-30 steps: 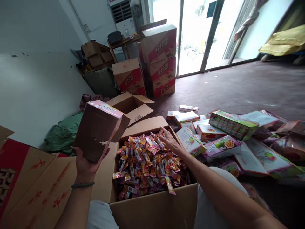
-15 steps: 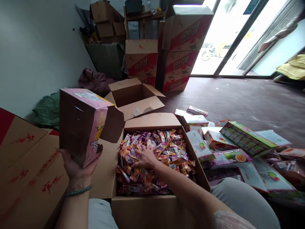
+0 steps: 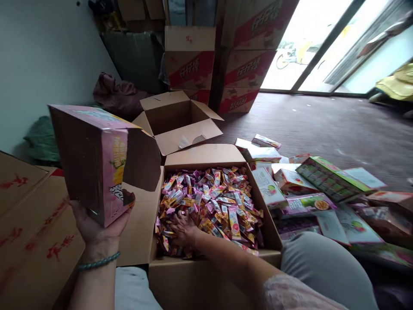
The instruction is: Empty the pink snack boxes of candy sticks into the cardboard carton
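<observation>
My left hand holds a pink printed display box from below, at the left of the carton. The box is tilted, its thumb-side face is dark, and a brown cardboard flap hangs out on its right. My right hand rests among small wrapped candies in an open brown carton. Its fingers are spread and dip partly between the wrappers, at the left front of the heap. Whether any candy lies under that palm is hidden.
Several printed fruit boxes lie heaped on the floor to the right. Behind the carton stands another open carton. Stacked red-and-brown cartons rise at the back beside a glass door. A flattened carton leans at the left.
My right hand has moved toward the front left of the heap, its fingers now lower among the candies. The pink box has shifted left in my left hand. The view has tipped downward.
</observation>
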`<control>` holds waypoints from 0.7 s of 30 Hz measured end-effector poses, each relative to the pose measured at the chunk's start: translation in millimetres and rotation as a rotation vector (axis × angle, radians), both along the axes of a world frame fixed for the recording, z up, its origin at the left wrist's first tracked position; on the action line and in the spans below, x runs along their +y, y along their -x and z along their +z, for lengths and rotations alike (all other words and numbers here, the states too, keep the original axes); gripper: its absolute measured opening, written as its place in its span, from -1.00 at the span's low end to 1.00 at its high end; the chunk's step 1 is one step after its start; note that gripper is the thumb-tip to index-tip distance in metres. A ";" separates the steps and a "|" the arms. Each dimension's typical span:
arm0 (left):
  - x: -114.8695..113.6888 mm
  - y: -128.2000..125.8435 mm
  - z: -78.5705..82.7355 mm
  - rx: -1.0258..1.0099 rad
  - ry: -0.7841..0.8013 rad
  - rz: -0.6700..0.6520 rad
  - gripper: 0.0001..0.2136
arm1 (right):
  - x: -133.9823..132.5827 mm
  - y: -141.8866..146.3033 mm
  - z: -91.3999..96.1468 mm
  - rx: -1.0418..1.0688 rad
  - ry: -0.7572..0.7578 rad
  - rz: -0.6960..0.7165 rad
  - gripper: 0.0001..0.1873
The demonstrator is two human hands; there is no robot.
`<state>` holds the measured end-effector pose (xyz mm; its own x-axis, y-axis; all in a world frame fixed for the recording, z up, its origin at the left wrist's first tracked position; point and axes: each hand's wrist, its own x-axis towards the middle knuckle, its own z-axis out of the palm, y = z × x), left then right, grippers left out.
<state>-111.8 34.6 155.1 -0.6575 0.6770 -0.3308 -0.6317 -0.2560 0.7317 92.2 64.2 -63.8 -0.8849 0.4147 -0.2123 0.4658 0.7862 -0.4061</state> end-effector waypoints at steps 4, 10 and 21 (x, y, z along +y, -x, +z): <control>-0.4 -13.4 -2.3 0.037 -0.057 -0.094 -0.51 | 6.3 -38.5 45.0 0.135 -0.102 -0.012 -0.06; -7.3 -37.8 -10.8 0.051 -0.069 -0.213 -0.51 | 10.9 -155.5 47.7 0.006 -0.150 -0.143 -0.11; 2.6 -64.1 -25.1 -0.067 0.129 -0.235 -0.52 | 37.1 -232.5 1.6 -0.192 -0.039 -0.286 -0.42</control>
<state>-47.7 37.3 130.0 -0.4613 0.7575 -0.4619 -0.7110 -0.0041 0.7032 324.6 101.3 -62.3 -0.6772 0.6510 -0.3430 0.7345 0.6259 -0.2621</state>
